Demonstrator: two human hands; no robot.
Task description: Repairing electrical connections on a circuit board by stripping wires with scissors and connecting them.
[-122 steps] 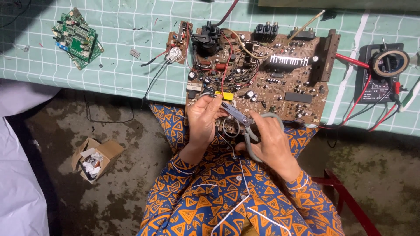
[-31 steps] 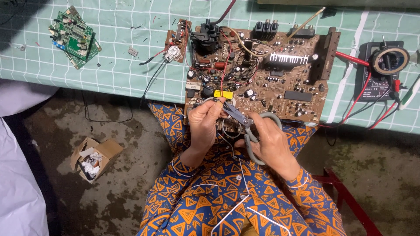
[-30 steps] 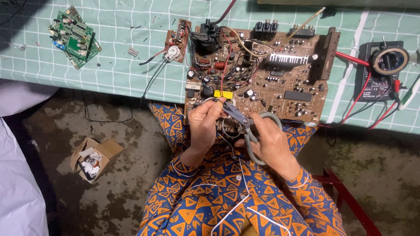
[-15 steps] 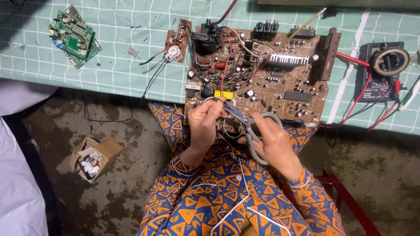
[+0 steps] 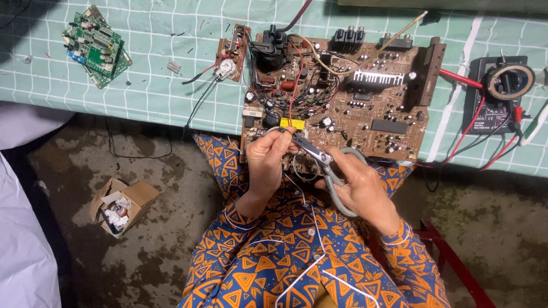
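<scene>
Two hands: both at near edge of large brown circuit board (image 5: 342, 108), above lap in orange-and-blue patterned clothing.
Left hand (image 5: 268, 162): fingers curled shut, pinching thin wire (image 5: 273, 130) at board's front edge.
Right hand (image 5: 357, 185): closed through grey handles of scissors (image 5: 325, 165), blades nearly shut, tips pointing left toward pinched wire.
Board position: flat on green checked table cover (image 5: 154, 85), front edge overhanging toward lap.
Also on table: small green circuit board (image 5: 94, 48) far left; small brown board (image 5: 231, 51) with red and black leads; black multimeter (image 5: 502, 94) far right, red probe lead running to big board.
On floor: open cardboard box (image 5: 120, 205) of scraps.
Risk: blade tips close to neighbouring leads and left fingertips; likely a slip could nick a finger or cut the wrong wire.
</scene>
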